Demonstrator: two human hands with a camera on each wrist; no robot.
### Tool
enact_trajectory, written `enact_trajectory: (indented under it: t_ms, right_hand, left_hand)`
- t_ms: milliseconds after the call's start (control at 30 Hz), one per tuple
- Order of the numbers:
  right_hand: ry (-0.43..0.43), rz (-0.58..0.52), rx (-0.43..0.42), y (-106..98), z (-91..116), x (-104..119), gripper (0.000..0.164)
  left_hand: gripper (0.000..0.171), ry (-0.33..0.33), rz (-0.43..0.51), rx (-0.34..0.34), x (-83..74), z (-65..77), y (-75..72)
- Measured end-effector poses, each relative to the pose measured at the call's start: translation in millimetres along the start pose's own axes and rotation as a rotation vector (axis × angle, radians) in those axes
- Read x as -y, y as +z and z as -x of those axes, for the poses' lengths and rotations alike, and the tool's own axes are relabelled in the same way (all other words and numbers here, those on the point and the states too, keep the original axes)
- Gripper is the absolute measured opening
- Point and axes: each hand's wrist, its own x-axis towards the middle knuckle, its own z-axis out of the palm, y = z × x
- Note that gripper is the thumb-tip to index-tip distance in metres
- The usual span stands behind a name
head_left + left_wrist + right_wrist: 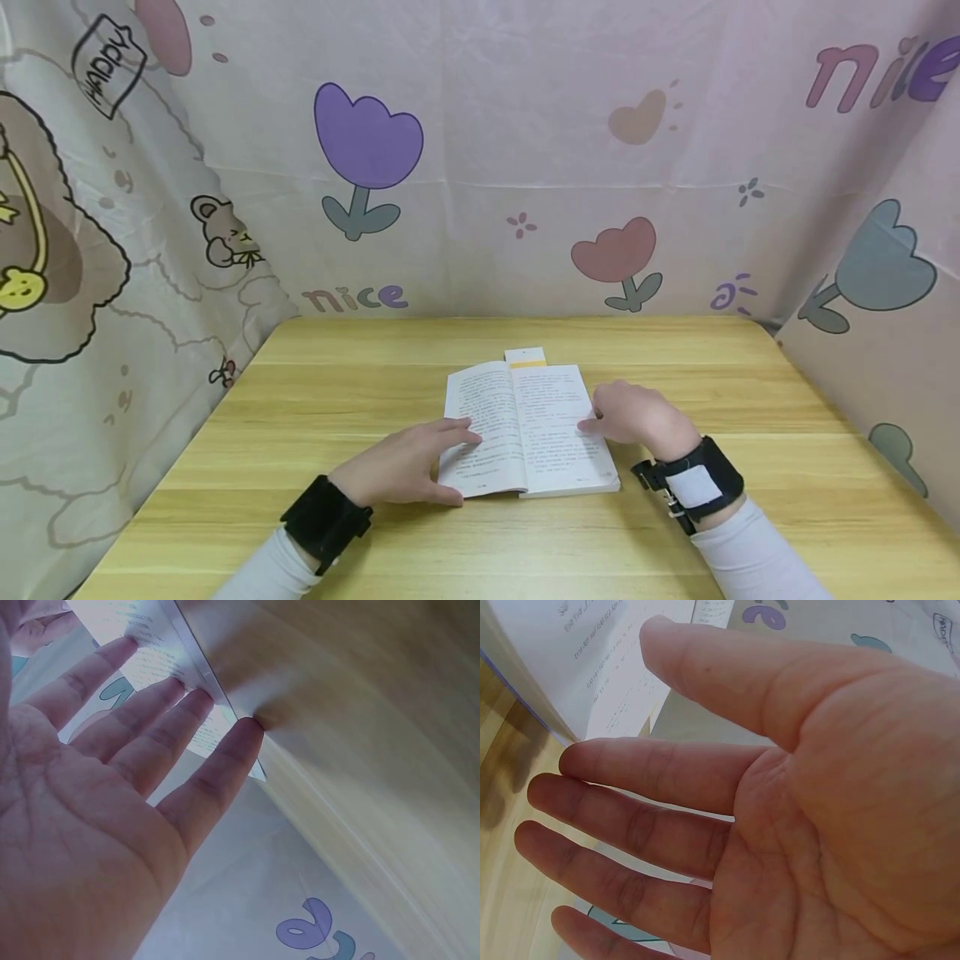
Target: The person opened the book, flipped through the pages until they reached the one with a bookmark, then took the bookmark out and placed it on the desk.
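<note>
An open book point(555, 442) lies on the wooden table, with printed text on both pages. My left hand point(408, 462) rests at the left page, its fingers point(453, 435) spread over the paper and its thumb near the bottom corner. In the left wrist view, the left hand's fingers point(202, 787) look straight, with fingertips at the book's edge. At the right page's outer edge is my right hand point(637, 414), its thumb over the paper. The right wrist view shows this right hand point(780, 802) with extended fingers beside the book edge point(551, 724).
A white piece with a yellow stripe point(525, 357) sticks out beyond the book's top edge. The wooden table point(360, 358) meets a patterned cloth point(480, 250) at the back, and similar cloth hangs at both sides. Each wrist wears a black strap point(322, 517).
</note>
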Motion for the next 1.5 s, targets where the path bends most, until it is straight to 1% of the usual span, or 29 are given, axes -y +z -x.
enact_trajectory:
  t_ms: [300, 567, 733, 833, 933, 1200, 1300, 1367, 1500]
  right_hand:
    - [0.002, -0.027, -0.01, -3, 2, 0, 0.027]
    - [-0.081, 0.016, -0.009, -9, 2, -2, 0.03]
    - [-0.086, 0.024, 0.0, -10, 2, -4, 0.038]
    - [-0.074, 0.006, 0.003, -11, 4, -4, 0.046]
    - [-0.074, -0.01, 0.0, -13, 5, -3, 0.048]
    - [-0.124, -0.064, -0.03, -16, 6, -3, 0.034]
    - [-0.147, -0.078, -0.041, -16, 5, -4, 0.033]
    - [-0.158, -0.087, -0.047, -16, 4, -4, 0.036]
    - [-0.158, -0.139, -0.041, -16, 4, -4, 0.051]
  left_hand:
    - [0.074, -0.017, 0.006, 0.011, 1.0, 0.1, 0.1]
    - [0.074, -0.024, 0.01, 0.017, 1.9, -0.3, 0.5]
    - [0.075, -0.031, 0.007, 0.019, 2.0, -0.4, 1.2]
    - [0.075, -0.03, 0.007, 0.017, 2.4, -0.6, 1.8]
    - [0.074, -0.02, 0.008, 0.01, 2.9, -0.5, 2.6]
    - [0.075, -0.018, 0.006, 0.011, 2.3, -0.1, 2.2]
    - [0.075, -0.017, 0.004, 0.01, 2.5, 0.0, 2.4]
    - [0.075, -0.018, 0.003, 0.011, 2.8, 0.1, 2.7]
    - [0.075, -0.013, 0.003, 0.009, 3.6, 0.0, 3.1]
